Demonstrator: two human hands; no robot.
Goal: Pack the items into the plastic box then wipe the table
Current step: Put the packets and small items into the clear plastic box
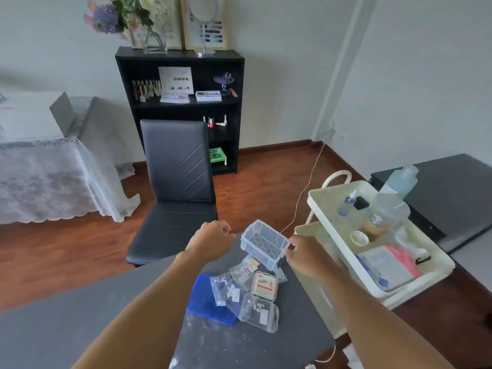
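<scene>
A clear plastic box (263, 242) with no lid on it is tilted near the far corner of the dark table (239, 344). My right hand (306, 255) grips its right end at the black latch. My left hand (213, 242) is closed in a fist just left of the box, not touching it. Below the box lie several small clear packets (255, 310) of beads, a cream tin (265, 286) and a blue cloth (205, 299). White specks dust the table surface in front of them.
A cream trolley tray (434, 272) with bottles, a cup and cloths stands right of the table. A black chair (175, 187) faces the table's far edge. A black shelf (181, 107) stands at the wall. A cable (303, 187) runs across the wooden floor.
</scene>
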